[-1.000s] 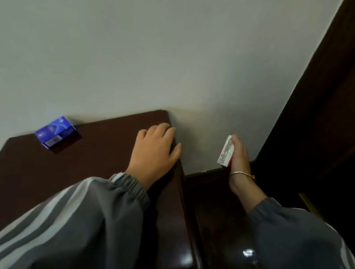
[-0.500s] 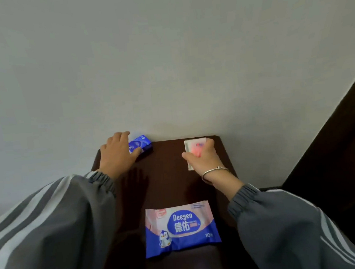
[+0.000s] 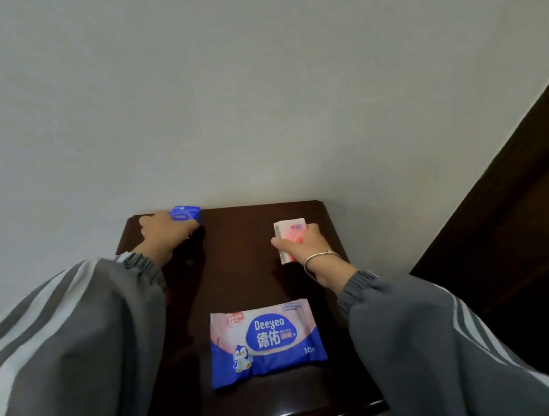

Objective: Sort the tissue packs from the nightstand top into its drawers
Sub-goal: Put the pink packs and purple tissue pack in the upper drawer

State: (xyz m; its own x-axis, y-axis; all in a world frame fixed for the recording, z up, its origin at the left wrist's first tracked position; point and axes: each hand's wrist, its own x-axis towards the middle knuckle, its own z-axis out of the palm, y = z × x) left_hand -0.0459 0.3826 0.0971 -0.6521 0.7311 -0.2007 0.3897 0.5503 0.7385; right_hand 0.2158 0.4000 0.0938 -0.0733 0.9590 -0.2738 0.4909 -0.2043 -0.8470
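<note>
- The dark brown glossy wooden nightstand stands against a plain pale grey wall; only its top shows, and no drawer front is in view.
- The person's left grip, a bare hand, is at the 11 o'clock corner of the top. Its fingers are curled round a small blue plastic-wrapped tissue pack, which is right against the wall.
- Whether that blue pack rests on the wood or is raised off it cannot be told.
- The right grip is at about 1 o'clock on the top. It is clasped on a small white and pink tissue pack, with the thumb on the pack's 9 o'clock edge and the fingers over its face.
- The far end of the pink pack sticks out beyond the fingers toward 12 o'clock.
- A thin silver bangle circles the right wrist.
- A larger flat blue and pink wet-wipe pack printed "Deeyeo" lies face up at 6 o'clock on the top, well apart from both hands.
- Both arms wear grey sleeves with pale stripes.
- Dark wooden furniture fills the 3 o'clock side of the view.
</note>
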